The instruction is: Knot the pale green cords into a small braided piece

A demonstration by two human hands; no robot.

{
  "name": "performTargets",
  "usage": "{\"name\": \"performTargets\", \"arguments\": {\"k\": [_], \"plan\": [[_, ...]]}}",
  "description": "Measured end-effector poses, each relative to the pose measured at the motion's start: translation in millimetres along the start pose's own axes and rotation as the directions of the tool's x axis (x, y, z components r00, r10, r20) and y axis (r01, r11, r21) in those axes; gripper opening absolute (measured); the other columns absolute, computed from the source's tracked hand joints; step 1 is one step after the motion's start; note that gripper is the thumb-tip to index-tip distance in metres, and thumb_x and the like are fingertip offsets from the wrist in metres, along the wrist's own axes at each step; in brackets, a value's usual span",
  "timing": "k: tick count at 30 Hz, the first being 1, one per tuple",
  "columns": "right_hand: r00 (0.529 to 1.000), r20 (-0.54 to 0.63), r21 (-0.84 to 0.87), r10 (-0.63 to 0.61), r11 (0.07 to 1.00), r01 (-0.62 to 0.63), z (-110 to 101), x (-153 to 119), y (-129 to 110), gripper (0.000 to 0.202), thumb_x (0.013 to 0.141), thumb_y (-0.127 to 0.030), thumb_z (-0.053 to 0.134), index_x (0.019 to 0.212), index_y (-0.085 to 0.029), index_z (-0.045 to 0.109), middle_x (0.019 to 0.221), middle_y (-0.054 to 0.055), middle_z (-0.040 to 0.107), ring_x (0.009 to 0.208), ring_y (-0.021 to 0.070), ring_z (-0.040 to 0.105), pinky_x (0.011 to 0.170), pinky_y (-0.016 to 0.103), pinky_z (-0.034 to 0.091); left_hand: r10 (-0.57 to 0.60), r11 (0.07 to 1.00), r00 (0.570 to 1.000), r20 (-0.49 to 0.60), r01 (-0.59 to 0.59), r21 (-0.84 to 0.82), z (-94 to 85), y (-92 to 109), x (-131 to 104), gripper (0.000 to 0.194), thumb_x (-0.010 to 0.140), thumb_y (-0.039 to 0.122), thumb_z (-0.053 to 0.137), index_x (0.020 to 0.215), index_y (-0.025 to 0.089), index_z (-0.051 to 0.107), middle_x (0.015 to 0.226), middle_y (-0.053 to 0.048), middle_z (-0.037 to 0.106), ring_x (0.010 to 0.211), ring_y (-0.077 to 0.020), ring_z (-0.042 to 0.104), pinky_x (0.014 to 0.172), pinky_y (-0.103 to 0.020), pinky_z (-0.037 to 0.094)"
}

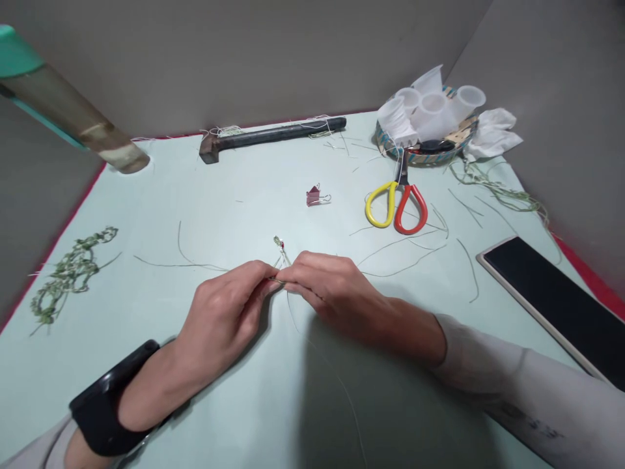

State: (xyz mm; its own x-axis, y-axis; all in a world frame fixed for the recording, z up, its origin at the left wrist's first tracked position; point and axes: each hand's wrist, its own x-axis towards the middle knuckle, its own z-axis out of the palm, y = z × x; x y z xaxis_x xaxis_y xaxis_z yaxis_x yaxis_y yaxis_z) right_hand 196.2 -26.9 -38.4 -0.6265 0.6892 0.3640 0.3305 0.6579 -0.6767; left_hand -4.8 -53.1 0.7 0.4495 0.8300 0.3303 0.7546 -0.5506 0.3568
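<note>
Near the middle of the table, my left hand and my right hand meet, fingertips almost touching. Both are closed in a pinch on thin green cords between them. Just beyond the fingertips, the cords gather into a small green looped end with a tiny red spot beside it. Loose cord ends spread out left of my left hand, and others lie right of my right hand. One pale thread trails toward the front edge. My fingers hide the exact crossing of the cords.
Beyond my hands lie a dark red binder clip, scissors with yellow and red handles, and a hammer. A basket holds white plastic cups. A phone lies right, a knotted green cord left, with a bottle behind.
</note>
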Motion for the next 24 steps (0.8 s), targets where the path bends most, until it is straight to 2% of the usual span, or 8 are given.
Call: {"name": "performTargets", "arguments": {"k": [5, 7, 11, 18, 24], "plan": [[0.995, 0.003, -0.037, 0.096, 0.995, -0.096, -3, 1, -1, 0.019, 0.107, -0.023, 0.044, 0.113, -0.018, 0.062, 0.09, 0.003, 0.066, 0.08, 0.0146, 0.058, 0.073, 0.027, 0.045, -0.026, 1.0, 0.999, 0.019, 0.026, -0.007, 0.5, 0, -1, 0.02, 0.1, 0.016, 0.051, 0.083, 0.022, 0.06, 0.061, 0.005, 0.062, 0.048, -0.012, 0.054, 0.049, -0.024, 0.042], [0.992, 0.026, -0.05, 0.121, 0.992, -0.12, -4, 3, -1, 0.015, 0.105, -0.021, 0.046, 0.108, -0.019, 0.061, 0.089, 0.001, 0.064, 0.079, 0.0139, 0.056, 0.072, 0.026, 0.043, -0.023, 1.0, 0.999, 0.033, 0.023, -0.017, 0.9, -1, -1, 0.021, 0.099, 0.015, 0.049, 0.082, 0.022, 0.06, 0.062, 0.004, 0.063, 0.049, -0.0123, 0.054, 0.05, -0.024, 0.042], [0.989, 0.102, -0.078, 0.107, 0.992, -0.099, -5, 6, 1, 0.022, 0.105, -0.021, 0.047, 0.09, -0.019, 0.063, 0.086, 0.001, 0.057, 0.078, 0.0135, 0.053, 0.072, 0.026, 0.041, -0.033, 0.999, 0.998, 0.048, 0.034, -0.024, 0.3, -4, -1, 0.023, 0.098, 0.013, 0.047, 0.083, 0.022, 0.06, 0.065, 0.002, 0.066, 0.052, -0.0132, 0.057, 0.052, -0.024, 0.043], [0.985, 0.146, -0.072, 0.089, 0.994, -0.079, -5, 5, 4, 0.024, 0.104, -0.017, 0.046, 0.092, -0.018, 0.067, 0.088, 0.002, 0.057, 0.077, 0.0125, 0.052, 0.071, 0.025, 0.039, -0.058, 0.997, 0.994, 0.09, 0.063, -0.052, -0.6, -6, 0, 0.02, 0.101, 0.017, 0.047, 0.088, 0.023, 0.061, 0.073, 0.001, 0.072, 0.058, -0.0139, 0.061, 0.058, -0.024, 0.046], [0.984, 0.166, -0.052, 0.058, 0.997, -0.05, -6, 5, 5, 0.027, 0.105, -0.019, 0.044, 0.09, -0.02, 0.066, 0.088, 0.002, 0.058, 0.076, 0.0122, 0.05, 0.07, 0.025, 0.038, -0.112, 0.991, 0.985, 0.133, 0.121, -0.059, -3.3, -13, 2, 0.012, 0.1, 0.022, 0.048, 0.099, 0.024, 0.059, 0.068, 0.004, 0.068, 0.053, -0.0142, 0.057, 0.055, -0.025, 0.044]]}}
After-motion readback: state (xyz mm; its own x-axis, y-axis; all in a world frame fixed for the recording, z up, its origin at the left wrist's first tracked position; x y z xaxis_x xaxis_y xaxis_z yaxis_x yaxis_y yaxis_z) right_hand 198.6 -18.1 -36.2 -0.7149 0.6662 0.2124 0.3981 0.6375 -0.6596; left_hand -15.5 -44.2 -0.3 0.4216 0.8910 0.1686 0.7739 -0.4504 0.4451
